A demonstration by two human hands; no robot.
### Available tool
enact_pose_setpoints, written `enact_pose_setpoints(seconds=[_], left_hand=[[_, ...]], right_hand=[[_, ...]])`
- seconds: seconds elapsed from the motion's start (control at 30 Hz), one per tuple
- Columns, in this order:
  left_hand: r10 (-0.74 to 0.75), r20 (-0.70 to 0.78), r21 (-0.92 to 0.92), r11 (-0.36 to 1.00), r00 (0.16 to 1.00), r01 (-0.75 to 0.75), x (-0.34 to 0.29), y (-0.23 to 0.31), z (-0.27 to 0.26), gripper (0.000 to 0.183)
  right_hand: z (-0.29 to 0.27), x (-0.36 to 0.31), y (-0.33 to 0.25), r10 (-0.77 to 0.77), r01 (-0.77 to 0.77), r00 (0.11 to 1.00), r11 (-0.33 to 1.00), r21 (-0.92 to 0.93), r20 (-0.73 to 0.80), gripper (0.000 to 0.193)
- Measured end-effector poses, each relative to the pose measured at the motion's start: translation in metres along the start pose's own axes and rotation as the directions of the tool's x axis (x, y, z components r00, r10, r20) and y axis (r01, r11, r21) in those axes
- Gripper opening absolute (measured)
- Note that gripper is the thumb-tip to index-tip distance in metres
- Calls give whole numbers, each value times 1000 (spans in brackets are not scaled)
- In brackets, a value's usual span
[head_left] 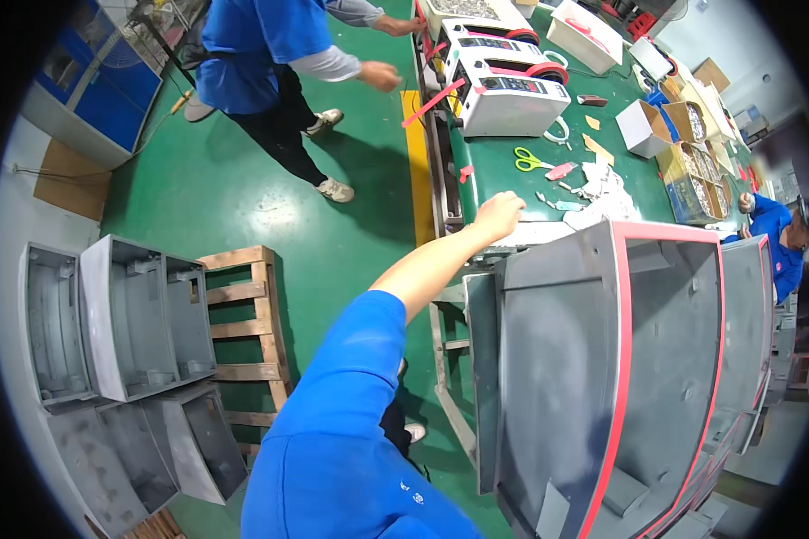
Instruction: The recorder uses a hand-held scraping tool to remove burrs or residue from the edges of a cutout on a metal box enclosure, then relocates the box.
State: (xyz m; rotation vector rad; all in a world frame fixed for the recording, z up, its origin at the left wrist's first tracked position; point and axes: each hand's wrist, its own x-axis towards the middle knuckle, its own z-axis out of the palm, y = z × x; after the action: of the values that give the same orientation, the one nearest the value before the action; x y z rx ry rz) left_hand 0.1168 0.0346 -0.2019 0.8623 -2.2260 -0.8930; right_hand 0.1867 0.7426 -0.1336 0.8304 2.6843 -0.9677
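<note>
My left hand (499, 216) reaches over the near edge of the green table (503, 171), its fingers curled closed. What they hold, if anything, is too small to make out. My right hand is out of view. Just below and right of my left hand stands a large grey metal cabinet (557, 359), open at the front, with pink-red tape (622, 359) along its front rim. Beyond the hand lie green-handled scissors (532, 161), a pink-handled cutter (562, 171) and a heap of white scraps (605, 193).
White tape dispensers (503, 103) stand at the table's far end near a co-worker (265, 54). Cardboard boxes (692, 180) hold small parts at right, near another person (786, 247). Grey metal cabinets (139, 314) sit by a wooden pallet (252, 323) at left.
</note>
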Motion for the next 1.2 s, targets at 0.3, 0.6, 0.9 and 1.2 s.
enact_pose_setpoints(seconds=[0.3, 0.6, 0.9, 1.2], left_hand=[[201, -40, 203, 961, 979, -189, 122, -10, 74, 33], [158, 30, 411, 898, 987, -157, 155, -44, 86, 23], [-208, 56, -666, 721, 977, 192, -94, 5, -47, 39], [-355, 652, -160, 800, 671, 578, -532, 107, -32, 20]], right_hand=[[-38, -73, 131, 445, -437, 894, 840, -322, -54, 56], [-19, -46, 166, 444, -384, 889, 857, 342, -113, 24], [17, -38, 108, 292, -338, 941, 754, 563, 173, 17], [23, 32, 130, 89, -398, 834, 781, 482, 544, 15]])
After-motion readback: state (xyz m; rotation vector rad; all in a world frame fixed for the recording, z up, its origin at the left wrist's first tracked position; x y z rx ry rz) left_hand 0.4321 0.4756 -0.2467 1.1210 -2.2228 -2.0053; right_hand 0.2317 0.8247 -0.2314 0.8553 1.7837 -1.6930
